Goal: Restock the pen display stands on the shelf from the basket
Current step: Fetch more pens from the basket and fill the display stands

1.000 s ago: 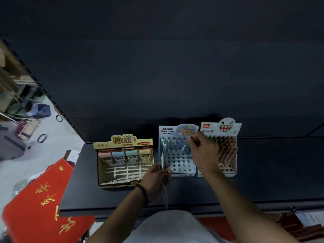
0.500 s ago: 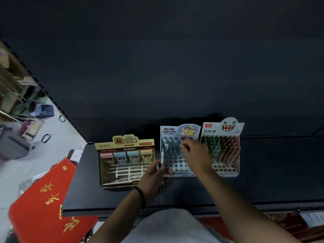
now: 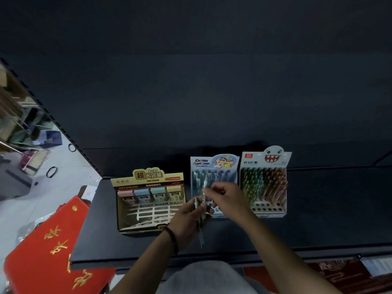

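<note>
Dark matte shelf [image 3: 328, 209]. In a row toward the back: yellow carton [image 3: 148, 200] at left, cartoon-card pen stand [image 3: 214, 164] in the middle, ghost-face pen stand [image 3: 265, 187] just beside it at right.

Left hand [image 3: 186, 219] grips pens [image 3: 200, 236], tips down, over shelf [image 3: 318, 209]; right hand [image 3: 227, 200] pinches pen [image 3: 204, 187] top, just before cartoon stand [image 3: 212, 164]; monster-face stand [image 3: 265, 183] right, yellow box [image 3: 148, 200] left
</note>
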The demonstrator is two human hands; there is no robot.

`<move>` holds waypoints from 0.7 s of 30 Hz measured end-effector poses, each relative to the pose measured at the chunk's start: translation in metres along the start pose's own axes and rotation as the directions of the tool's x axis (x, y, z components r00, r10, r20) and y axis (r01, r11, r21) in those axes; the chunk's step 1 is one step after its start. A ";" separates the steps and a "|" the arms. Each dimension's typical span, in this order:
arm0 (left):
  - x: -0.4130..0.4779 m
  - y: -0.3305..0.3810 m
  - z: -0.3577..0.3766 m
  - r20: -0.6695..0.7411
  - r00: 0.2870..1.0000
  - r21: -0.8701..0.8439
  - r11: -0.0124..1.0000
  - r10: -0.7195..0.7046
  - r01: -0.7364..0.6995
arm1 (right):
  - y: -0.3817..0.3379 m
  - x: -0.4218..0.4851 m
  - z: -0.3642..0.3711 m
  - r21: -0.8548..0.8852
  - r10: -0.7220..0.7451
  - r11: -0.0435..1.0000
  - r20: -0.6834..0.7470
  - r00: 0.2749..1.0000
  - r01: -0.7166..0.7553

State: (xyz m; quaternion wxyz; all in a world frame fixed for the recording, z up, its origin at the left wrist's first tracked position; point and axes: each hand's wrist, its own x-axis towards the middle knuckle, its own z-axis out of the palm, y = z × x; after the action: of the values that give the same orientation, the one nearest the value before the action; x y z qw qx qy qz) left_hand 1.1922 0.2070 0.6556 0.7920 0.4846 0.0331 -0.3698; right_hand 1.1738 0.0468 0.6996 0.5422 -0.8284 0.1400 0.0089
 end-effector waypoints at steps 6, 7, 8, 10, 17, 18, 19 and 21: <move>0.005 -0.005 -0.001 -0.011 1.000 0.155 0.988 -0.018 0.019 | 0.003 0.002 -0.007 0.168 0.058 0.985 -0.106 0.993 -0.040; 0.006 -0.004 -0.004 -0.041 0.999 0.166 0.986 -0.015 0.021 | 0.001 0.003 -0.011 0.224 0.060 0.974 -0.109 0.992 -0.034; 0.007 -0.002 -0.005 -0.090 0.996 0.162 0.986 -0.013 0.027 | -0.001 0.003 -0.016 0.255 0.048 0.967 -0.097 0.994 -0.022; 0.008 0.008 -0.006 -0.194 0.981 0.142 0.990 0.010 0.018 | -0.003 0.003 -0.023 0.252 0.022 0.968 -0.044 0.999 -0.011; 0.010 0.030 -0.004 -0.240 0.952 0.179 0.972 0.192 -0.151 | 0.006 -0.002 -0.027 -0.035 0.027 0.999 0.164 0.986 -0.022; 0.009 0.030 -0.004 -0.274 0.940 0.181 0.971 0.201 -0.155 | 0.007 -0.002 -0.028 -0.051 0.014 0.999 0.173 0.985 -0.006; 0.007 0.030 -0.005 -0.301 0.931 0.172 0.972 0.208 -0.161 | 0.008 -0.002 -0.030 -0.039 -0.004 0.999 0.160 0.987 0.011; 0.004 0.028 -0.010 -0.320 0.924 0.138 0.975 0.211 -0.175 | 0.009 0.000 -0.030 0.061 -0.014 0.998 0.029 0.999 0.012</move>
State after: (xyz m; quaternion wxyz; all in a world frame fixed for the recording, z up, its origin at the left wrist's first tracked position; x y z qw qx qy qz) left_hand 1.2159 0.2196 0.6696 0.7806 0.5825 0.0986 -0.2040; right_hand 1.1679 0.0159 0.7038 0.5692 -0.8123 0.1270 0.0134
